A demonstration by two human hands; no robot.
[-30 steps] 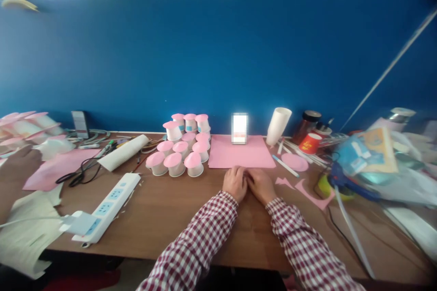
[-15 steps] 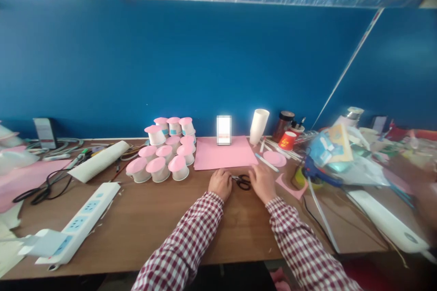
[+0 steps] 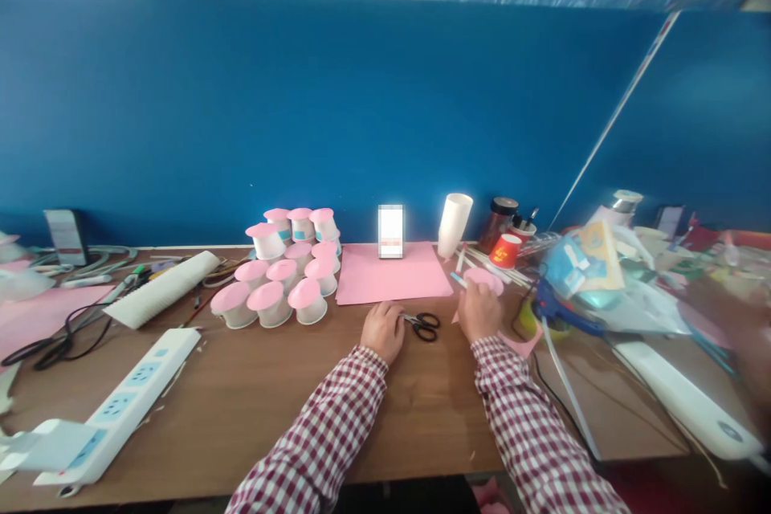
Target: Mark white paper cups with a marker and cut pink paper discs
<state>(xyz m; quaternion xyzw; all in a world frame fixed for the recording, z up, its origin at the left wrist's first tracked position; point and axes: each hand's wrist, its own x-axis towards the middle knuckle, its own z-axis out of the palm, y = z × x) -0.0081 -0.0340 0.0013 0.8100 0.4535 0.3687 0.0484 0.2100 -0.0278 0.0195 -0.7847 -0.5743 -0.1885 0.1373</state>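
My left hand [image 3: 384, 331] lies flat on the desk, fingers stretched loosely forward, beside the blade end of the black-handled scissors [image 3: 425, 327]. Whether it touches the blades I cannot tell. Closed around a white and blue marker pen [image 3: 458, 279], my right hand [image 3: 480, 312] hides the pen's lower part. A round pink paper disc [image 3: 489, 279] lies just beyond those fingers. Part of a pink paper offcut [image 3: 523, 344] shows by the right wrist. Ahead of both hands is a stack of pink paper sheets [image 3: 391, 283].
Several white paper cups topped with pink discs [image 3: 269, 297] stand left of the sheets. A phone [image 3: 391, 231] is upright behind them. Stacked white cups [image 3: 454, 225], a red cup [image 3: 506, 251] and a dark jar [image 3: 499, 222] stand right. A power strip [image 3: 136, 393] lies left.
My right hand has moved right and forward, from beside the scissors onto the marker pen. The left hand stays about where it was. The view has shifted slightly.
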